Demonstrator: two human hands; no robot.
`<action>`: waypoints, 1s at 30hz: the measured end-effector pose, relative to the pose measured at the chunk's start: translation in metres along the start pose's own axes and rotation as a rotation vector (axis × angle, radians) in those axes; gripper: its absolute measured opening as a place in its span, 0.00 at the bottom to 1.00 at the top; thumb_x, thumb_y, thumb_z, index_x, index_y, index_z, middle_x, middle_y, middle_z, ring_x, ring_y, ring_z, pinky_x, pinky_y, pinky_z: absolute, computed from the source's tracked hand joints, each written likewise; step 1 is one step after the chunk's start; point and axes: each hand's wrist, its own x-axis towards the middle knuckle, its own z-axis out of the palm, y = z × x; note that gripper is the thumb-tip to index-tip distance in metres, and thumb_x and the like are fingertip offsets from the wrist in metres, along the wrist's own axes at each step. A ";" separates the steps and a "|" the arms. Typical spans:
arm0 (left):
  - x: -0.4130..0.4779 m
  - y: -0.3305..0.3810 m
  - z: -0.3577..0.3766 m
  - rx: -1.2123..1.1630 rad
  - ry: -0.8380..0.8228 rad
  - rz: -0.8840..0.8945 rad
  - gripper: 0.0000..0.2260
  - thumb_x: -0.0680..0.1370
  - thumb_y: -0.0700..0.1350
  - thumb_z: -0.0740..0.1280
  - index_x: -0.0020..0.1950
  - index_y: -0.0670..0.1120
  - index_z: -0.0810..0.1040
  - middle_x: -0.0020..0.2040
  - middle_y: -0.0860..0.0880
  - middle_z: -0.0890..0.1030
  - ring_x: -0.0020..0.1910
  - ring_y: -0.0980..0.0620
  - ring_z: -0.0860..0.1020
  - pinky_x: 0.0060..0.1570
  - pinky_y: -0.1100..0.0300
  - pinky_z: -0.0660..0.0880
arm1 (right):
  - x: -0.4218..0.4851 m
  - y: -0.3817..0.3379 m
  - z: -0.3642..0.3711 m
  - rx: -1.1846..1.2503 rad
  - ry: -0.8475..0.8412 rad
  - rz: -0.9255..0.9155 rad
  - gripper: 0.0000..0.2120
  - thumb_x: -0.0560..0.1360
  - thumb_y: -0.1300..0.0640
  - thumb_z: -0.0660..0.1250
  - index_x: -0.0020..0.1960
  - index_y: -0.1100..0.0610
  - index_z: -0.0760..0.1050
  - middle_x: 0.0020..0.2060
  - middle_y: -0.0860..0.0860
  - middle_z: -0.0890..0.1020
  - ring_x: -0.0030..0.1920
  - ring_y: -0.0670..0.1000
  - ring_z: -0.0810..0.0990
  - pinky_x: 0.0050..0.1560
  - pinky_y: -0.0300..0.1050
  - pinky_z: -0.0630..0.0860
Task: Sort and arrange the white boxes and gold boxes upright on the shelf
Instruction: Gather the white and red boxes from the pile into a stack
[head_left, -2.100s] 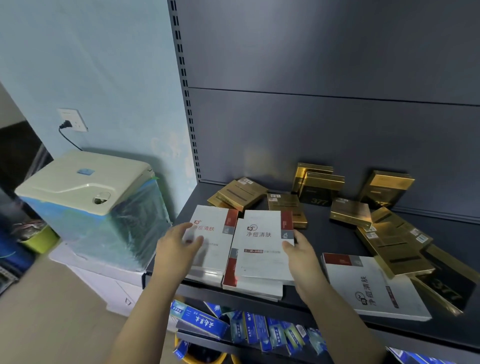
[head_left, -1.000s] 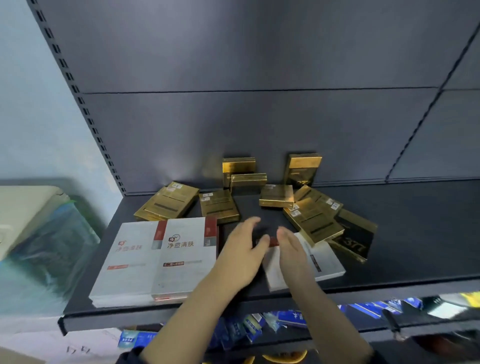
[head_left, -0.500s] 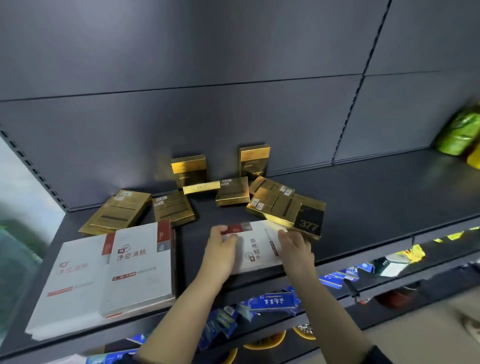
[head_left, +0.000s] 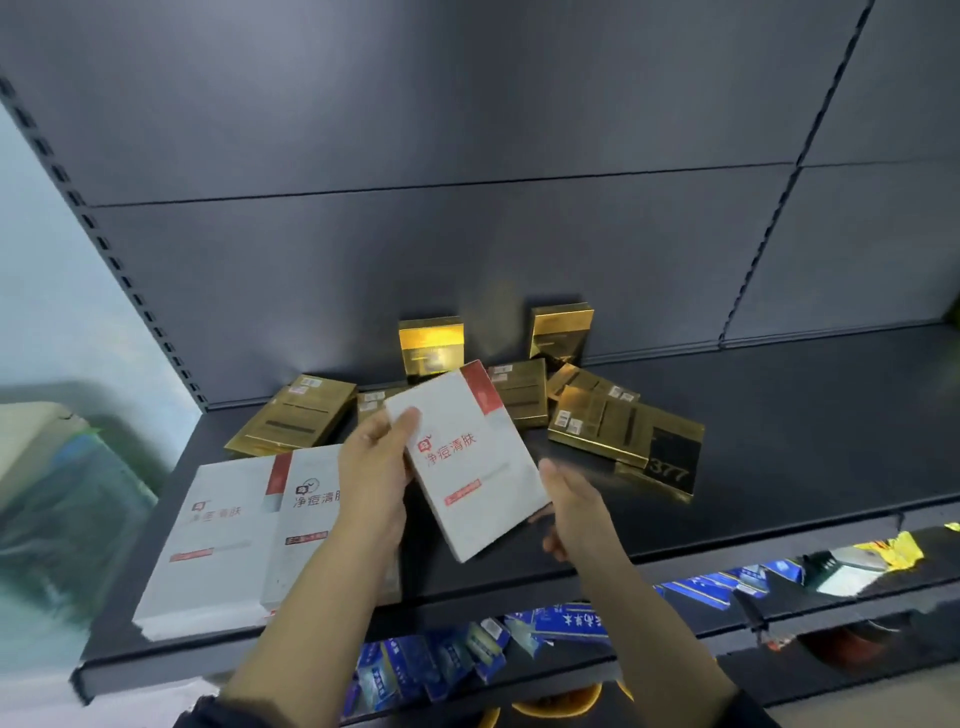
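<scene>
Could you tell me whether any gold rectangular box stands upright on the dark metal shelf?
Yes, one gold box and a second gold box stand upright at the back of the shelf.

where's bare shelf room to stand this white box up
Bare shelf lies right of the gold boxes, from back wall to front lip, plus a strip in front of them. Crowded: gold boxes mid-shelf, flat white boxes front left.
</scene>
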 end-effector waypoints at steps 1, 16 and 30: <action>0.000 0.003 -0.006 -0.008 0.008 -0.010 0.05 0.78 0.45 0.67 0.49 0.44 0.79 0.46 0.44 0.86 0.46 0.45 0.85 0.48 0.50 0.80 | -0.002 -0.005 0.004 -0.013 -0.048 0.007 0.18 0.80 0.42 0.55 0.52 0.54 0.76 0.32 0.49 0.78 0.25 0.43 0.71 0.23 0.33 0.66; -0.032 0.023 -0.111 0.247 0.088 0.097 0.09 0.79 0.44 0.64 0.56 0.54 0.80 0.46 0.56 0.86 0.39 0.62 0.84 0.31 0.72 0.75 | -0.034 -0.044 0.119 0.229 -0.339 -0.238 0.09 0.79 0.52 0.63 0.48 0.55 0.79 0.42 0.50 0.87 0.42 0.49 0.86 0.39 0.42 0.80; -0.001 0.030 -0.221 0.618 0.337 -0.083 0.10 0.77 0.43 0.66 0.56 0.51 0.83 0.47 0.48 0.85 0.41 0.51 0.80 0.41 0.59 0.75 | -0.014 -0.040 0.147 -0.029 -0.203 -0.319 0.03 0.79 0.56 0.62 0.51 0.50 0.73 0.50 0.48 0.77 0.51 0.49 0.78 0.45 0.44 0.75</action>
